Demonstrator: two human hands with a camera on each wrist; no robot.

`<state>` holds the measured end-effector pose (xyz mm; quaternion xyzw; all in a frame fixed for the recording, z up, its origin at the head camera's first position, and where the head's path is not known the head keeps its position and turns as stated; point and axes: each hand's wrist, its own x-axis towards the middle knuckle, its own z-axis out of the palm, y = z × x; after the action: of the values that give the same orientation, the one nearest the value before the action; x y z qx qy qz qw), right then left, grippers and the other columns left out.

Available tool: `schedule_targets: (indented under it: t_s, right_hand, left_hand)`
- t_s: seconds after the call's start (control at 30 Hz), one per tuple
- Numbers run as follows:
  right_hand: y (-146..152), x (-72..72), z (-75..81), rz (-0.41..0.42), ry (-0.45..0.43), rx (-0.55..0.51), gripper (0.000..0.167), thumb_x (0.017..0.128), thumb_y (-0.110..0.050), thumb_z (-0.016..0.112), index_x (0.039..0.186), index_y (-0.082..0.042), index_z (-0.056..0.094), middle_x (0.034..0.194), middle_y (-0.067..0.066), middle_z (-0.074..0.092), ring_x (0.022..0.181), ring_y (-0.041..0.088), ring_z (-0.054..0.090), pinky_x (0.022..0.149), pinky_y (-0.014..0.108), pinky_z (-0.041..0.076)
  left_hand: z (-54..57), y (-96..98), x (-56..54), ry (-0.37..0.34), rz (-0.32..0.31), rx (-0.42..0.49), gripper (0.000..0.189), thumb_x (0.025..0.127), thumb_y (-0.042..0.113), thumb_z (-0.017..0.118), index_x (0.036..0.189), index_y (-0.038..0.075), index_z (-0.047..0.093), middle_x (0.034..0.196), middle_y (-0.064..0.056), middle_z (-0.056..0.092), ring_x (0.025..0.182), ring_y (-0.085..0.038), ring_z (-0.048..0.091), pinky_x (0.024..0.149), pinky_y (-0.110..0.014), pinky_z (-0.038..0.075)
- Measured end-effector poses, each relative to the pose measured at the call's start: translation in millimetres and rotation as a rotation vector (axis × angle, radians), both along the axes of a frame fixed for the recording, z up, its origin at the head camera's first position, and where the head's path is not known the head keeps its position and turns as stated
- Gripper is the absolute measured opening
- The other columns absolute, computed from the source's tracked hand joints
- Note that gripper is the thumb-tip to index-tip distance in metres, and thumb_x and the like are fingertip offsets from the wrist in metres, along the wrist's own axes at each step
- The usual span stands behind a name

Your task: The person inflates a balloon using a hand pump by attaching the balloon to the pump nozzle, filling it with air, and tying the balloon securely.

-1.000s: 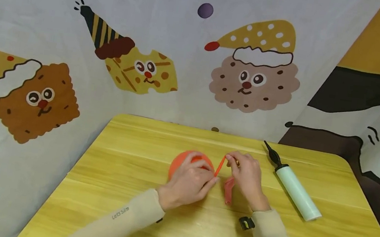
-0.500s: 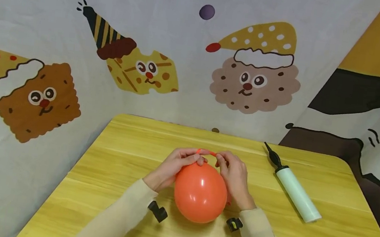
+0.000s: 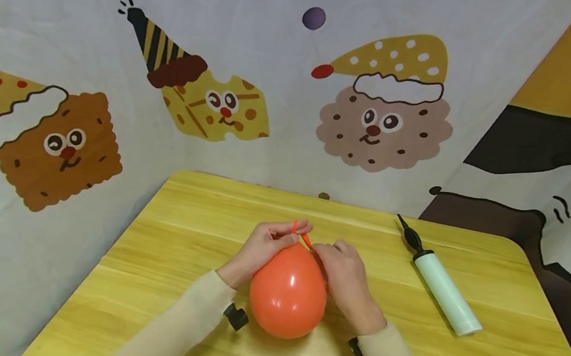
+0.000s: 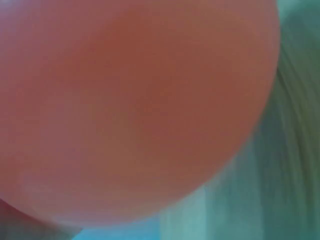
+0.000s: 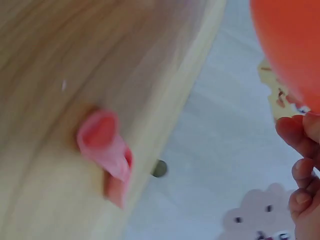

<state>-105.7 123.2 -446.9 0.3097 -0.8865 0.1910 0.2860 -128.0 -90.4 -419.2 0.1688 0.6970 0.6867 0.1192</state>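
An inflated orange balloon (image 3: 287, 294) hangs between both hands with its round end toward me. My left hand (image 3: 258, 249) holds it by the top: the stretched neck (image 3: 306, 239) passes over the straight fingers and the thumb presses near its base. With curled fingers, my right hand (image 3: 345, 277) pinches the neck close to the balloon's upper right side. The left wrist view is filled by the balloon, blurred. In the right wrist view, a limp pink balloon (image 5: 117, 162) lies on the table, hidden behind my right hand in the head view.
A pale green hand pump (image 3: 448, 293) with a black nozzle lies on the right of the wooden table (image 3: 179, 218). Behind the table hangs a cloth (image 3: 223, 161) printed with cartoon snacks.
The orange balloon has swung from beneath my left hand toward me, and that hand has turned over. Its neck now loops over the left fingers. My right hand has moved left and nearer.
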Motion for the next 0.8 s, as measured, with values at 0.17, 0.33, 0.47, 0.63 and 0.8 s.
schedule_targets:
  t_s: [0.17,0.33,0.47,0.63,0.8]
  right_hand:
    - [-0.7,8.6,12.2,0.059,0.163,0.089,0.022,0.083,-0.001,0.082,0.101,-0.008,0.070,0.084,0.005,0.074,0.071,0.021,0.054,0.058,0.031,0.043]
    - [-5.4,13.1,18.3,0.058,0.196,0.020,0.021,0.106,-0.018,0.059,0.094,-0.003,0.067,0.077,0.006,0.071,0.064,0.021,0.053,0.054,0.030,0.043]
    - [-9.9,17.6,19.5,0.037,0.127,-0.072,0.041,0.112,-0.028,0.046,0.087,-0.003,0.066,0.069,0.003,0.063,0.058,0.017,0.049,0.052,0.028,0.041]
    - [-13.0,22.3,20.5,0.017,0.039,-0.143,0.024,0.103,-0.018,0.062,0.082,-0.007,0.064,0.066,-0.003,0.055,0.056,0.012,0.045,0.050,0.024,0.038]
    - [-12.7,23.3,22.3,0.002,0.038,-0.159,0.015,0.094,-0.012,0.067,0.079,-0.008,0.063,0.064,-0.004,0.054,0.055,0.011,0.045,0.050,0.022,0.038]
  left_hand:
    - [7.6,3.4,-0.6,0.299,0.065,-0.325,0.033,0.103,0.009,0.065,0.135,0.014,0.069,0.132,0.001,0.070,0.131,-0.023,0.055,0.109,-0.045,0.048]
    - [9.9,8.1,1.0,0.676,0.134,-0.602,0.030,0.098,0.009,0.072,0.126,0.016,0.076,0.124,0.000,0.074,0.129,-0.028,0.057,0.105,-0.054,0.045]
    - [1.9,10.5,3.5,1.005,0.201,-0.743,0.028,0.091,0.014,0.081,0.119,0.018,0.079,0.113,0.003,0.077,0.126,-0.026,0.061,0.093,-0.049,0.046]
    - [-11.8,12.3,4.2,1.327,0.284,-0.828,0.032,0.087,0.025,0.086,0.118,0.020,0.079,0.107,0.010,0.078,0.121,-0.023,0.064,0.090,-0.044,0.047]
    - [-20.5,13.2,-0.2,1.494,0.333,-0.824,0.034,0.090,0.024,0.082,0.123,0.018,0.077,0.111,0.009,0.077,0.116,-0.024,0.067,0.086,-0.044,0.049]
